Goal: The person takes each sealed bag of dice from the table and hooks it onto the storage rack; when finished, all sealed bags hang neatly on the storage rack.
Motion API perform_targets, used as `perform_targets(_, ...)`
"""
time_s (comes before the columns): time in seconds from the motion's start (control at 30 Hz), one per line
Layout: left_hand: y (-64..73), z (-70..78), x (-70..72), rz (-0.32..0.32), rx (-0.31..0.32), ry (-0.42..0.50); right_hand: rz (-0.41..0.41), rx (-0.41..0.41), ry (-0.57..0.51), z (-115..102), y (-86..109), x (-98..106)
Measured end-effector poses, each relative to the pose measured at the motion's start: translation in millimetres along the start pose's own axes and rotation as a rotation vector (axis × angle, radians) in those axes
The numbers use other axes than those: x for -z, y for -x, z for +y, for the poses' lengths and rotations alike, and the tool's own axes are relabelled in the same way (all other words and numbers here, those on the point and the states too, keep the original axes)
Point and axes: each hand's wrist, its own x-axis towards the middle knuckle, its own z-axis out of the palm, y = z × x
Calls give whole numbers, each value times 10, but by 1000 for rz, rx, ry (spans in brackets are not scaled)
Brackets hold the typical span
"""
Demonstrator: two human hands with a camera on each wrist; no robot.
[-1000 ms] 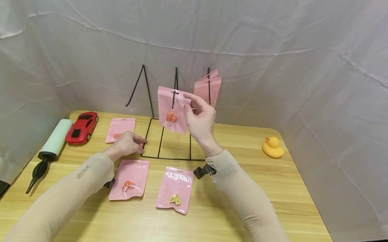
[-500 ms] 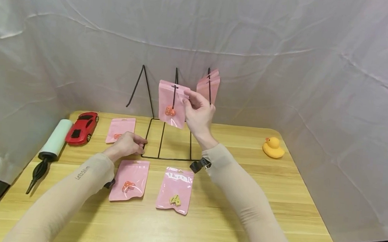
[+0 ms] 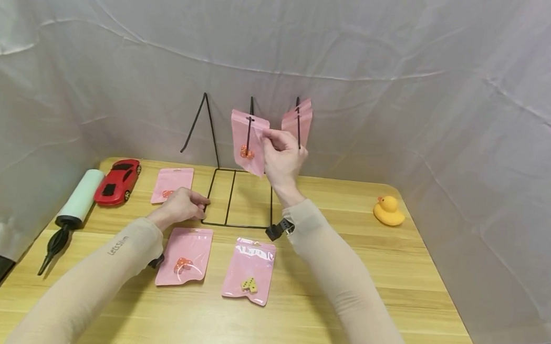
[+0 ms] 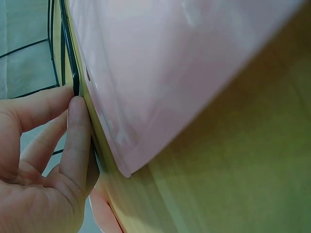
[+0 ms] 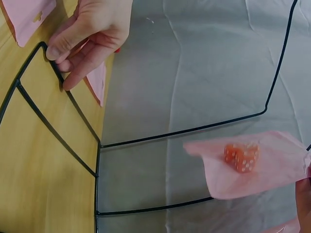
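My left hand point(image 3: 181, 206) pinches the near left corner of a black wire display rack point(image 3: 239, 226) between thumb and fingers; the left wrist view shows the fingertips on the wire bar point(image 4: 71, 51). At the rack's middle prong, my right hand point(image 3: 283, 156) pinches the right edge of a pink zip bag point(image 3: 240, 135) with orange dice point(image 5: 241, 156) in it. The prong runs through the bag's hang hole, and the bag tilts a little. On the right prong hang several pink bags point(image 3: 290, 121). The left prong point(image 3: 194, 122) is bare.
Three pink bags lie on the wooden table: one behind my left hand point(image 3: 176, 176), one with orange dice point(image 3: 195, 243) in front, one with yellow dice point(image 3: 253, 262). A red toy car point(image 3: 117, 182) and a pump point(image 3: 80, 197) stand left, a yellow duck point(image 3: 388, 210) right.
My right hand has moved the pink bag up and back along the middle prong, so more of the prong's tip sticks out in front. The left hand has stayed on the rack.
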Motion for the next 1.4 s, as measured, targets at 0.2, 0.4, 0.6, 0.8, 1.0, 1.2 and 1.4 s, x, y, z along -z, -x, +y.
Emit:
perform_targets(0.2, -14, -6, 4, 1, 2, 7, -5, -51, 68, 1, -20, -29)
perform_targets(0.4, -20, -15, -2, -8, 0, 24, 6, -41, 34, 22, -15, -54)
perform_targets(0.6, -17, -12, -4, -5, -10, 24, -41, -13, -8, 18, 9, 15)
perform_targets(0.8, -14, 5, -7, -10, 1, 35, -150, -56, -62, 68, 120, 264)
perform_targets(1.0, -22, 13, -5, -10, 4, 26, -299, -161, -28, 272, 221, 674)
perform_targets(1.2, -12, 12, 0, -13, 10, 24, -448, -347, 96, 613, 329, 1075)
perform_targets(1.4, -49, -7, -15, -4, -28, 17, -576, -567, 161, 860, 438, 1310)
